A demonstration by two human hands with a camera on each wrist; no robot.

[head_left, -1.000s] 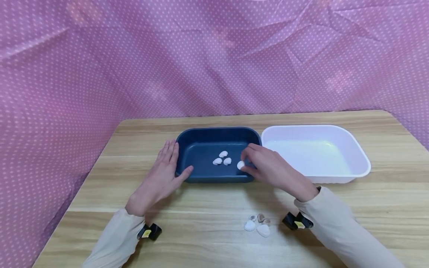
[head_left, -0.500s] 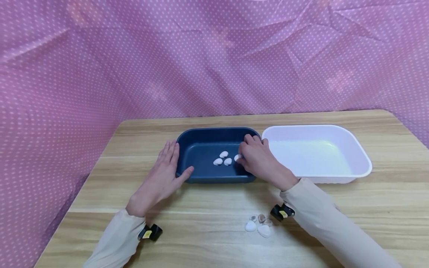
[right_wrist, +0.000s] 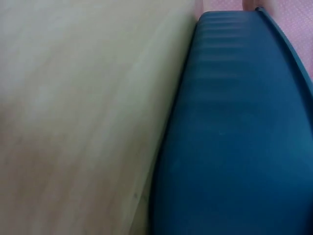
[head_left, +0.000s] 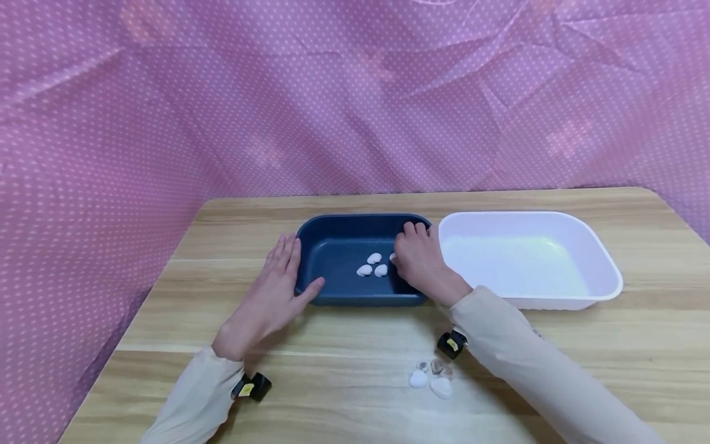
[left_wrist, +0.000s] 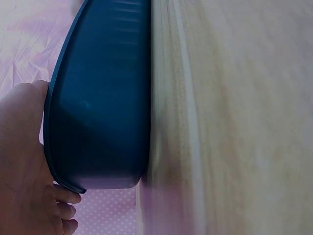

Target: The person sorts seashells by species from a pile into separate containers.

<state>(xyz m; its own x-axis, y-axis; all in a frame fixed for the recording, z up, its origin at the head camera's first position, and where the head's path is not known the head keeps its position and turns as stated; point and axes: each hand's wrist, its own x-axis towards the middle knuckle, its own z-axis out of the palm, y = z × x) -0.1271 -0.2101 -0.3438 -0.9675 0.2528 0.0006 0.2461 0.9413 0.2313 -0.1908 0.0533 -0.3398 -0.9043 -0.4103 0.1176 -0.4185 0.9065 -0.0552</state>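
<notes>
Blue tray's (head_left: 366,301) rightmost shell (head_left: 392,258) farther back

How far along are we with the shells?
Looks done: three white shells lie in the blue tray. In hand: the right hand is at a fourth shell there, its grip hidden; the left hand rests against the tray. Remaining, probably: the loose shells on the table.
</notes>
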